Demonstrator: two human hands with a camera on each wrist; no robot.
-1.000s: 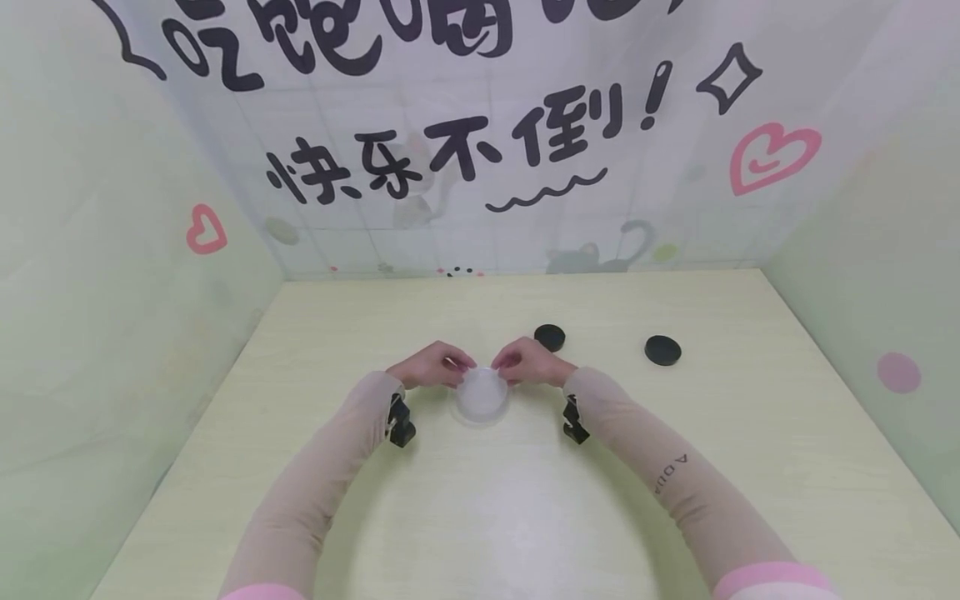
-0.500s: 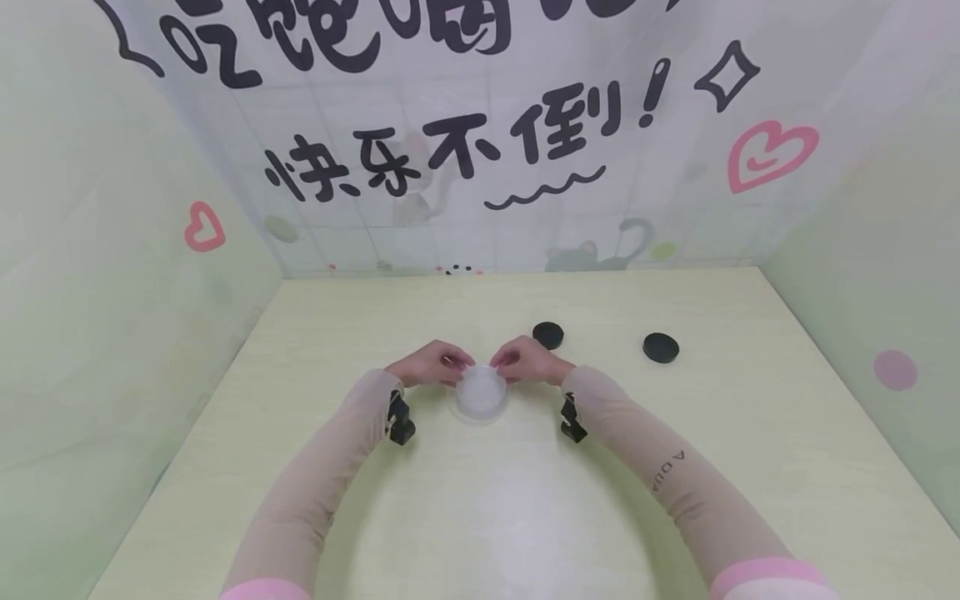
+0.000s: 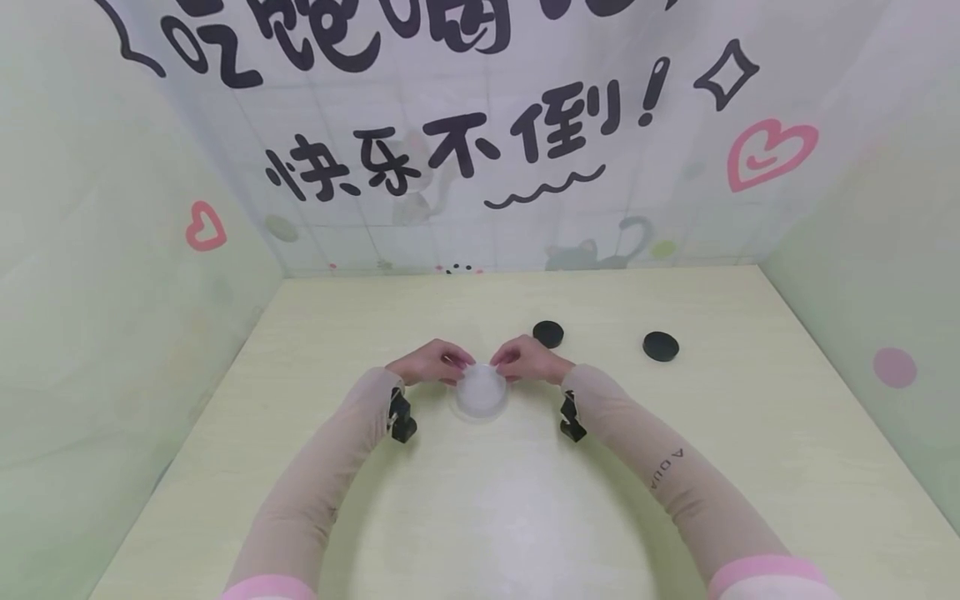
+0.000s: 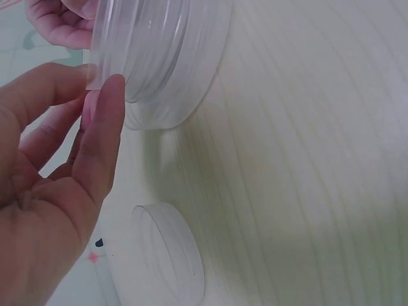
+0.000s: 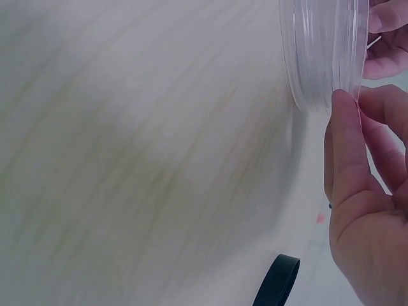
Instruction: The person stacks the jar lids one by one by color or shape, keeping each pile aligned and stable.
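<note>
Finding, object: your clear container sits over the middle of the table, between your 2 hands. Whether its base touches the tabletop, you cannot establish from these views.

Finding, hands: your left hand pinches the rim between thumb and fingers; your right hand pinches the same rim just beside it, in the same way. Neither holds anything else.

Finding, progress: you have a grip on both sides of the rim, so that much is done. The work at the rim appears unfinished, in my judgement, because your fingers are clamped there and nothing is visibly parted from the container (clear plastic on clear plastic hides a seam well, so you should not treat that as certain). Lying apart from it are 1 shallow clear dish and 2 black discs: the nearer black disc just beyond your right hand, the farther black disc well to the right. You are touching none of these 3.

Finding, change: against the frame 1.0 s earlier, your grip and the discs' layout match. The whole view has shifted very slightly; you show no clear lift or turn.
</note>
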